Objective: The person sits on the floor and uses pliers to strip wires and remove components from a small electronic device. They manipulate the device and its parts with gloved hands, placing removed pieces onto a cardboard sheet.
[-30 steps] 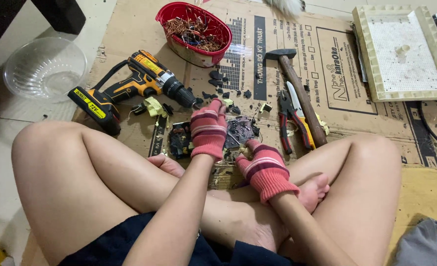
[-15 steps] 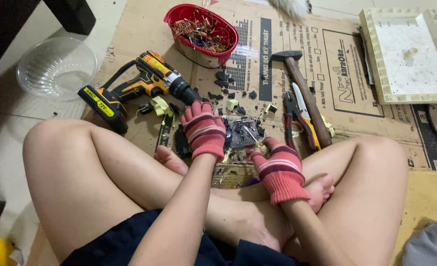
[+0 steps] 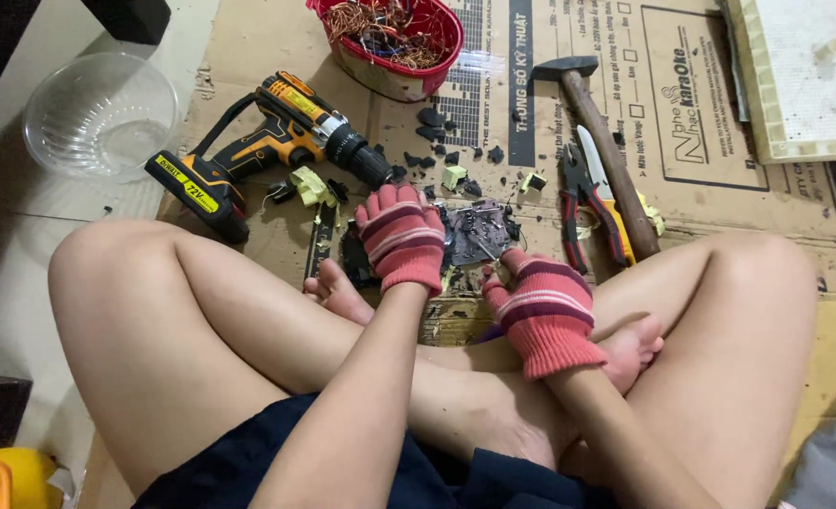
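The fingers (image 3: 392, 209) of the left hand (image 3: 404, 238) are curled down onto a dark circuit board (image 3: 479, 231); the right hand (image 3: 545, 311) is seen pinching its near edge. Flattened cardboard (image 3: 248, 38) is spread over the floor. Beyond it are ranged a cordless drill (image 3: 267, 151), a clear bowl (image 3: 98, 113), a red basket (image 3: 399, 42), a hammer (image 3: 602, 151) and pliers (image 3: 592, 198). The board is hemmed in by crossed legs.

A flattened brown cardboard box (image 3: 720, 188) covers the floor as the work surface; black printed panels, boxed frames and a dark vertical stripe run across its far half, toward its far right corner. A yellow label (image 3: 184, 184) with black lettering sits on the drill's (image 3: 277, 141) black battery base, near the cardboard's left edge.
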